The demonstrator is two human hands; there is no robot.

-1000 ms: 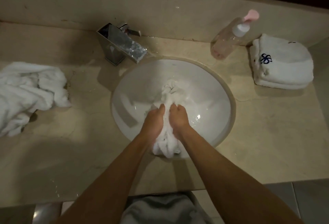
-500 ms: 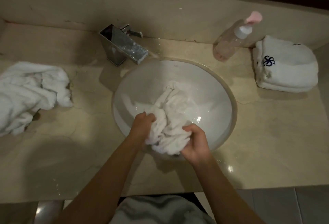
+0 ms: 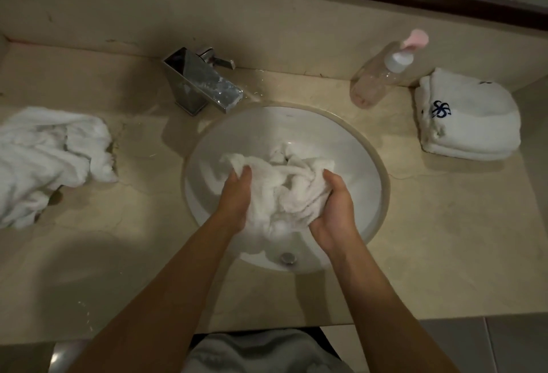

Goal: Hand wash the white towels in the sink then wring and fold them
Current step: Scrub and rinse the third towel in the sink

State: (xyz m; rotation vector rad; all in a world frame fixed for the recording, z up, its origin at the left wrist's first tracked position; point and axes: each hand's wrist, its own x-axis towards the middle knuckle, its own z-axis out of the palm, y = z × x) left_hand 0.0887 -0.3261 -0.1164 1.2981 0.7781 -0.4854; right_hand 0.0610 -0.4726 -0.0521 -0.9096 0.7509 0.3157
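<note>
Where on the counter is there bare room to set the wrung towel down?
Bare counter lies between the crumpled towel and the sink, and right of the sink below the folded towel. It is crowded at the back right, where the bottle lies beside the folded towel, and at the faucet.

So the sink [image 3: 370, 162] sits mid-counter [image 3: 444, 239], faucet [image 3: 201, 85] behind-left, loose towel pile [image 3: 50, 162] far left, bottle [image 3: 382, 76] and folded towel [image 3: 468, 117] right.

wet white towel [image 3: 284, 192] bunched in sink [image 3: 367, 165].
</note>
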